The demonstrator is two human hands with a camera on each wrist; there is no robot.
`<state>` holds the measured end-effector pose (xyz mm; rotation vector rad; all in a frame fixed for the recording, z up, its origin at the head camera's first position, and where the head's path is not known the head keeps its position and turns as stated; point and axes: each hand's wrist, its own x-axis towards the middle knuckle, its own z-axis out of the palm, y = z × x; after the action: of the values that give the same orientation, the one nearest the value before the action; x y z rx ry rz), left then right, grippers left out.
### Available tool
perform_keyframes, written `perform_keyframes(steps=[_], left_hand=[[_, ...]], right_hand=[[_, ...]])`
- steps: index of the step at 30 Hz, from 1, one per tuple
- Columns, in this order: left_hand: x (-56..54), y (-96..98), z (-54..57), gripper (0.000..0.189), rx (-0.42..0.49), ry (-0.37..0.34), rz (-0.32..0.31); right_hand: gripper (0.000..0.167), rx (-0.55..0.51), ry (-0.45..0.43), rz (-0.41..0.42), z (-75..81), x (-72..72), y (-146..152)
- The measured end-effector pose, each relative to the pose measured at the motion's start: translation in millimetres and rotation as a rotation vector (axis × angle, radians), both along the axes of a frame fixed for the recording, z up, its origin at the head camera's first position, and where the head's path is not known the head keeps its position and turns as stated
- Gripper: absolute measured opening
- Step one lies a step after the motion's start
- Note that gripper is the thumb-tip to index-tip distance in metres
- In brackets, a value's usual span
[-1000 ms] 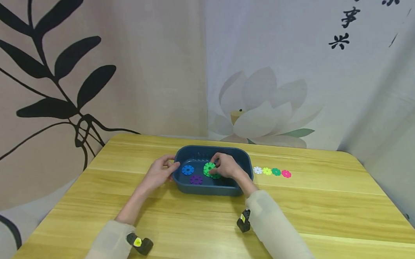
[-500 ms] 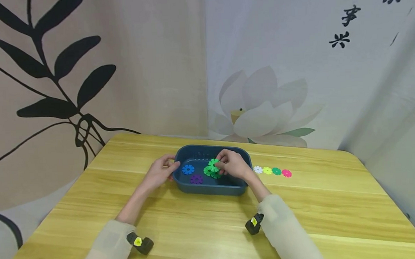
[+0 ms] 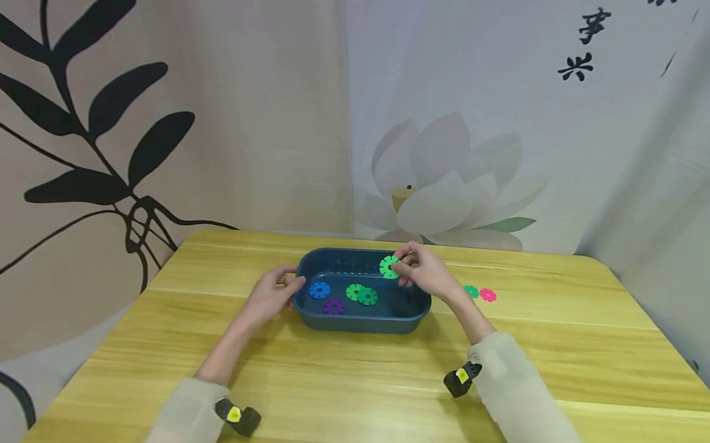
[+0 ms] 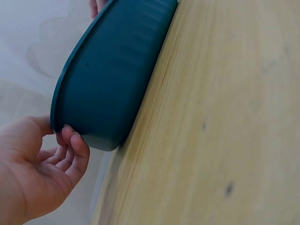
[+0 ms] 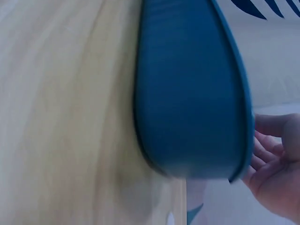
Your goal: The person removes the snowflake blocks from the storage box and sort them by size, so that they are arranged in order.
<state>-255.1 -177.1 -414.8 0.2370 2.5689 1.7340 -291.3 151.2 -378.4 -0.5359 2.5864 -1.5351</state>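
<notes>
My left hand (image 3: 272, 294) grips the left end of a dark blue plastic basin (image 3: 360, 324), thumb at the rim and fingers curled against the outside, as the left wrist view shows on the basin wall (image 4: 103, 75). Above the basin's right end, my right hand (image 3: 428, 271) pinches a light green snowflake disc (image 3: 386, 272) between thumb and fingers. Inside the basin lie a blue disc (image 3: 314, 290), a purple disc (image 3: 334, 307), a light green disc (image 3: 352, 292) and a darker green disc (image 3: 368, 297) overlapping it. In the right wrist view the basin wall hides the held disc.
To the right of the basin, a green disc (image 3: 471, 292) and a pink disc (image 3: 488, 295) lie in a row on the wooden table (image 3: 364, 395). My right hand and forearm cover the row's left part. A printed curtain (image 3: 277, 118) hangs behind the table.
My right hand has lifted the light green disc off the others and carried it rightward to the basin's right end. The left hand has stayed on the rim.
</notes>
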Motion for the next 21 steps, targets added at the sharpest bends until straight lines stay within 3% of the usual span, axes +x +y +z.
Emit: perform_keyframes(steps=[3,8,10,17,21], left_hand=[[3.4,1.7,5.9,0.048,0.002,-0.006,-0.005],[20.1,8.6,29.7,0.045,-0.004,-0.013,-0.017],[22.4,9.4,32.9,0.045,-0.008,-0.014,-0.017],[0.8,0.3,1.4,0.05,0.001,-0.01,-0.006],[-0.2,-0.5,-1.6,0.05,-0.002,-0.008,-0.001]], right_hand=[[0.023,-0.021,0.009,-0.03,3.3,-1.8,12.4],[0.026,-0.048,0.005,-0.043,4.2,-4.5,34.0],[0.026,-0.051,0.004,-0.044,3.6,-4.6,42.5],[0.029,-0.054,-0.024,-0.059,1.7,0.6,73.0],[0.03,-0.013,-0.028,-0.084,-1.9,3.8,92.4]])
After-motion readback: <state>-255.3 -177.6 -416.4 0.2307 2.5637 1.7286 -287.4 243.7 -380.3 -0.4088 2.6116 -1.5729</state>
